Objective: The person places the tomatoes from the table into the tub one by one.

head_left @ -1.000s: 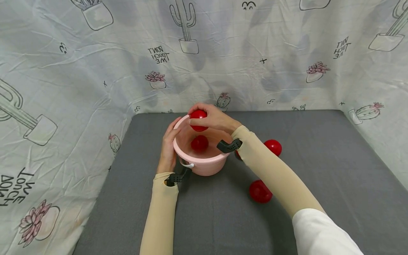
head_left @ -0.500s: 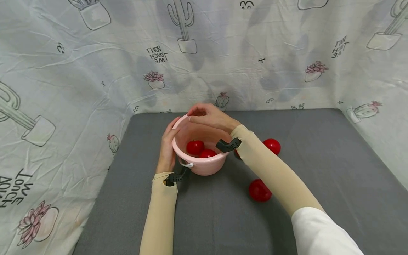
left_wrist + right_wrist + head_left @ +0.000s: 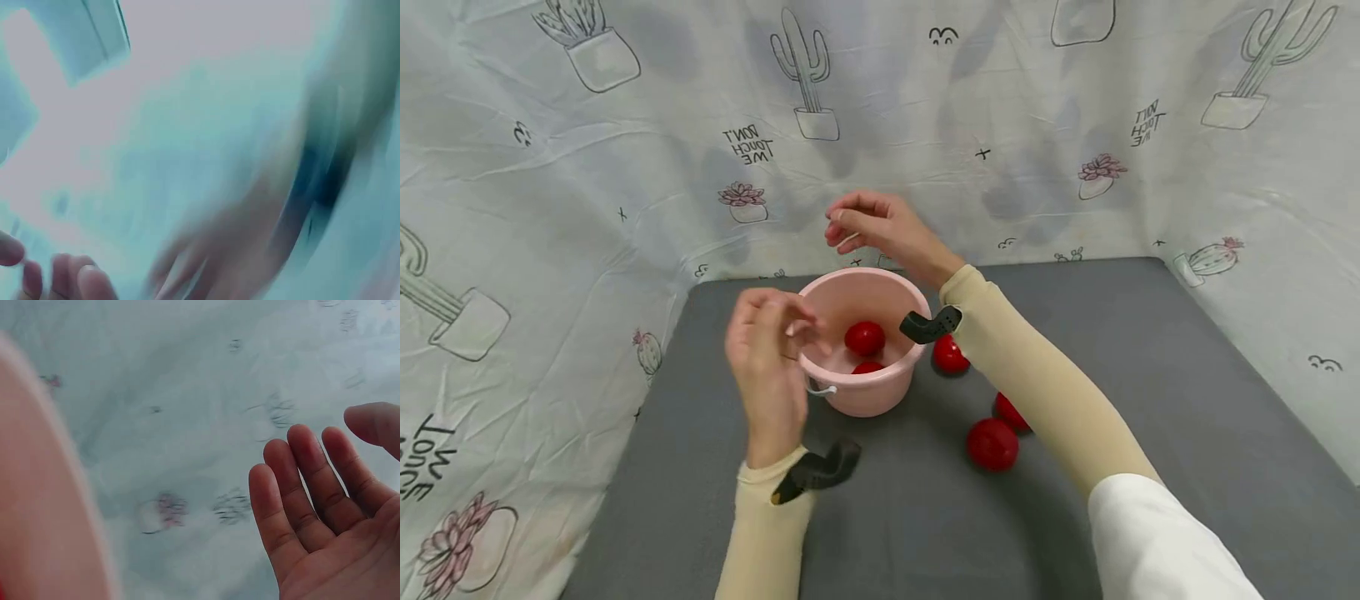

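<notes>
A pink bucket (image 3: 868,397) with a pale handle stands upright on the grey table. Inside it lie two glossy red round fruits, tomato-like, one (image 3: 865,339) in plain sight and the other partly hidden by the front rim. My right hand (image 3: 895,233) is raised above the far rim, fingers loosely bent around nothing; the right wrist view has its fingers (image 3: 306,481) extended and bare. Off the bucket's left side, my left hand (image 3: 771,358) is up with relaxed fingers, blurred, overlapping the rim in the head view. Its fingertips (image 3: 94,286) show in the left wrist view.
Three more red fruits sit on the table (image 3: 887,517): one (image 3: 951,354) right of the bucket and two nearer me, (image 3: 992,445) the closest, the other partly behind my right sleeve (image 3: 1037,383). A cactus-print cloth (image 3: 880,100) walls the back and sides.
My right hand released a red fruit into the bucket, then rose up and away. My left hand has let go of the rim and moved left and back. The head view shifted slightly.
</notes>
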Available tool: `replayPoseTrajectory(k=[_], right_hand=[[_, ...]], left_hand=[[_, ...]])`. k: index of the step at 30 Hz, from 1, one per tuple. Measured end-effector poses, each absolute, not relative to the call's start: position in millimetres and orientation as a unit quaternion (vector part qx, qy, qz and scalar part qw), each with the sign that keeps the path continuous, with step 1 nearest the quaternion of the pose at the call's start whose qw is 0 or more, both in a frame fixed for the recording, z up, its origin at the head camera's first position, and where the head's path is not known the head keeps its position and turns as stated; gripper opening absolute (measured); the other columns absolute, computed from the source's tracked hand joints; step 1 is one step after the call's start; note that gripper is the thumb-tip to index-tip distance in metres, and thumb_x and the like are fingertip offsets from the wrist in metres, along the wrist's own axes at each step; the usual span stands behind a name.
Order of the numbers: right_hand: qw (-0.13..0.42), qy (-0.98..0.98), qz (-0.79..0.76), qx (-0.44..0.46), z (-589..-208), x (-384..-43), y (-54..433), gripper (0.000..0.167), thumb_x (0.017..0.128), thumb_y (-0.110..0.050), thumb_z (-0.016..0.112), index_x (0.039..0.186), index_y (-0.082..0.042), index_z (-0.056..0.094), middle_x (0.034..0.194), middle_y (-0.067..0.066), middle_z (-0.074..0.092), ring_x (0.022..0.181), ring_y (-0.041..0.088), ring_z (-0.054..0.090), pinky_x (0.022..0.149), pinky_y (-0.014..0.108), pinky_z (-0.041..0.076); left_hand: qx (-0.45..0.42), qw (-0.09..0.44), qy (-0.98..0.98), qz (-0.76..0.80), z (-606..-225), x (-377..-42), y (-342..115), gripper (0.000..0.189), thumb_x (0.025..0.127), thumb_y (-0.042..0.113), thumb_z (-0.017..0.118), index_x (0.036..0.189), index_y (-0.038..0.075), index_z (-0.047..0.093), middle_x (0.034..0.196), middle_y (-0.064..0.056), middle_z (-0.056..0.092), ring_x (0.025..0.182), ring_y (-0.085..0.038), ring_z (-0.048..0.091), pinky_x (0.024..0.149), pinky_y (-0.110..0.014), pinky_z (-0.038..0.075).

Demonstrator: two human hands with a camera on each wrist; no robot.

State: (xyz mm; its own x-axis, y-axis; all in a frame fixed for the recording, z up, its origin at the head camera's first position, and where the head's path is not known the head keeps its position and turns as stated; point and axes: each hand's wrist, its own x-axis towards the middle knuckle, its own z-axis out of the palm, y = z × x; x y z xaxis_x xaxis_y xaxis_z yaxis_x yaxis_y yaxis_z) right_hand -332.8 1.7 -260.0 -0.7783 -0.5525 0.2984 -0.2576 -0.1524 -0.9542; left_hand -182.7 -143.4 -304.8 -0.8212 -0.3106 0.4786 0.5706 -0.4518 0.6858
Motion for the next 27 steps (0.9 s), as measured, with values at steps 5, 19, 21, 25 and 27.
replayPoseTrajectory(k=[5,19,21,25,27], right_hand=[[0.098,0.650,-0.680,-0.324,-242,-332,4,0.013,0.101,-0.015,0.059,0.108,-0.007,0.067,0.099,0.011,0.071,0.098,0.025,0.069,0.091,0.037,0.057],[0.171,0.748,-0.531,-0.359,-281,-316,-3,0.018,0.100,-0.018,0.061,0.112,-0.006,0.067,0.105,0.013,0.070,0.102,0.033,0.065,0.091,0.037,0.056],[0.172,0.751,-0.521,-0.368,-286,-315,-3,0.018,0.100,-0.017,0.060,0.113,-0.005,0.066,0.105,0.015,0.069,0.102,0.034,0.063,0.091,0.036,0.055],[0.168,0.769,-0.488,-0.378,-294,-315,-1,0.021,0.099,-0.017,0.062,0.114,-0.004,0.066,0.104,0.016,0.067,0.101,0.030,0.062,0.093,0.033,0.053],[0.155,0.785,-0.466,-0.379,-297,-314,1,0.023,0.099,-0.020,0.063,0.115,-0.004,0.066,0.107,0.013,0.069,0.104,0.024,0.064,0.097,0.031,0.052]], left_hand=[[-0.103,0.002,-0.458,-0.883,-323,-129,-39,0.010,0.098,0.012,0.057,0.102,0.012,0.048,0.089,-0.001,0.057,0.077,-0.014,0.057,0.061,-0.022,0.050],[-0.047,-0.099,-0.373,-0.921,-363,-151,7,0.029,0.102,0.039,0.055,0.117,0.014,0.058,0.106,0.003,0.062,0.105,-0.014,0.053,0.096,-0.031,0.040],[-0.036,-0.095,-0.372,-0.923,-363,-155,5,0.028,0.101,0.037,0.057,0.117,0.014,0.059,0.108,0.002,0.063,0.109,-0.015,0.053,0.096,-0.032,0.040],[-0.017,-0.097,-0.372,-0.923,-363,-158,0,0.032,0.100,0.035,0.060,0.120,0.011,0.060,0.112,0.000,0.064,0.113,-0.017,0.054,0.096,-0.032,0.040],[-0.007,-0.104,-0.368,-0.924,-363,-158,-2,0.036,0.099,0.035,0.063,0.125,0.010,0.059,0.118,-0.001,0.064,0.117,-0.017,0.053,0.100,-0.032,0.040]])
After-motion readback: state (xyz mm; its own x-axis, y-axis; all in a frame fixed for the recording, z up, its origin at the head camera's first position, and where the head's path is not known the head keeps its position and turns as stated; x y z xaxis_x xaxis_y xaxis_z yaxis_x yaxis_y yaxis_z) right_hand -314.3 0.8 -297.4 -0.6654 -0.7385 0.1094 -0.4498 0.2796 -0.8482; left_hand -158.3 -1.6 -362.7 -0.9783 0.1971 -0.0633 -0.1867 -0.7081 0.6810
